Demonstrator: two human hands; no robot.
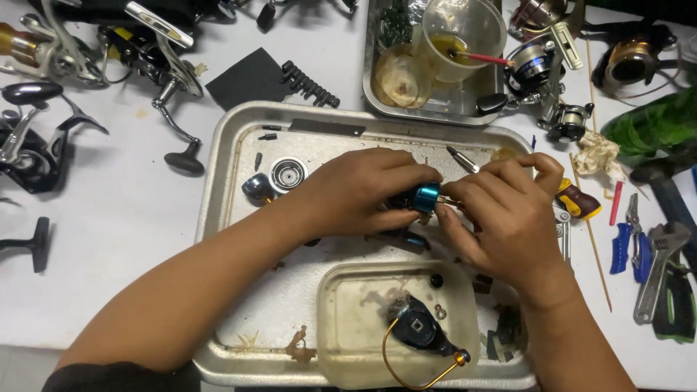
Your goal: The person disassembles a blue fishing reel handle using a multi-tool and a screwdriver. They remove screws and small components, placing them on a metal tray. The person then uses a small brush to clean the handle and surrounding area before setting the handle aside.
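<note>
Nearest me, left hand clamps the small blue reel part over the metal tray, right hand pinching its end; I judge it light, rigid, greasy-slick, best held around its barrel.

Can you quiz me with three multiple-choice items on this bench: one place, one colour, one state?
1. Where is the gold-wired reel part?
A. in the plastic tub
B. in the cup
C. on the pliers

2. What colour is the part between the hands?
A. red
B. blue
C. white

3. What is the left hand doing?
A. resting flat
B. gripping that blue part
C. holding a wrench

Answers: 1 A, it lies inside the tub on the tray. 2 B, its metal ring is blue. 3 B, fingers wrap it while the right hand works at its end.
</note>
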